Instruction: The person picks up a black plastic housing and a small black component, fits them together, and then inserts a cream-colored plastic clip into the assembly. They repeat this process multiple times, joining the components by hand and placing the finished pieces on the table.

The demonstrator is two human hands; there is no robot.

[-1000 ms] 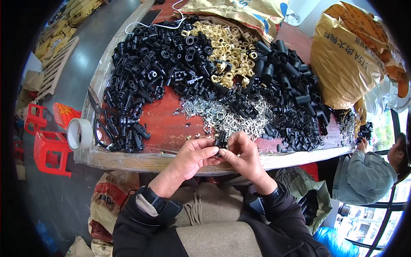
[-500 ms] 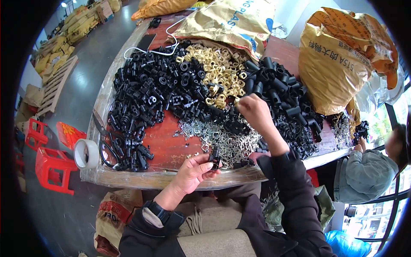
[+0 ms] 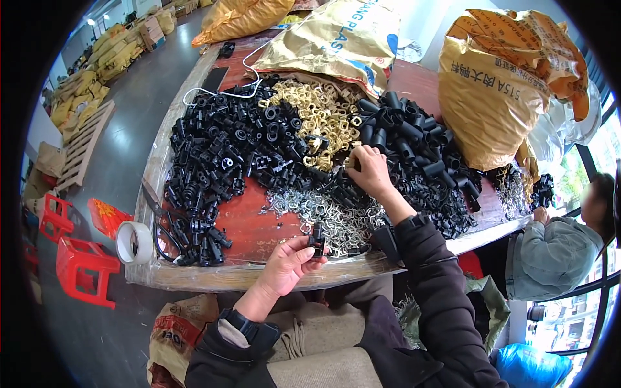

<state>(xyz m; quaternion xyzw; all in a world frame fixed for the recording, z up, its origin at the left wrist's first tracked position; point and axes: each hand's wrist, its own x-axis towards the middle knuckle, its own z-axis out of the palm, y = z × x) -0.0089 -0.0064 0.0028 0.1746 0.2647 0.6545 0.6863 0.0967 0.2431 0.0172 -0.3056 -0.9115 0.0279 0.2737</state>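
My left hand (image 3: 284,266) is closed around a small black plastic fitting (image 3: 317,239), held upright between thumb and fingers above the table's front edge. Farther out, my right hand (image 3: 371,173) has its fingers pinched together just past a heap of small black parts. A gold-coloured bit shows by its fingertips, but I cannot tell whether it is gripped. Beyond those fingers lies a pile of gold-coloured rings (image 3: 317,107). Silvery metal clips (image 3: 346,226) spread between my two hands. Black tubes (image 3: 406,129) are heaped to the right of the rings, black fittings (image 3: 213,136) to the left.
Scissors (image 3: 152,202) and a roll of white tape (image 3: 134,243) are at the table's left edge. A gold sack (image 3: 330,42) lies at the back; another sack (image 3: 491,97) stands right. Someone in a light blue jacket (image 3: 556,258) sits at right. Red stools (image 3: 84,268) stand left.
The view has shifted slightly. My right hand has turned a little and its fingers point more toward the gold rings. My left hand still holds the black fitting in nearly the same place.
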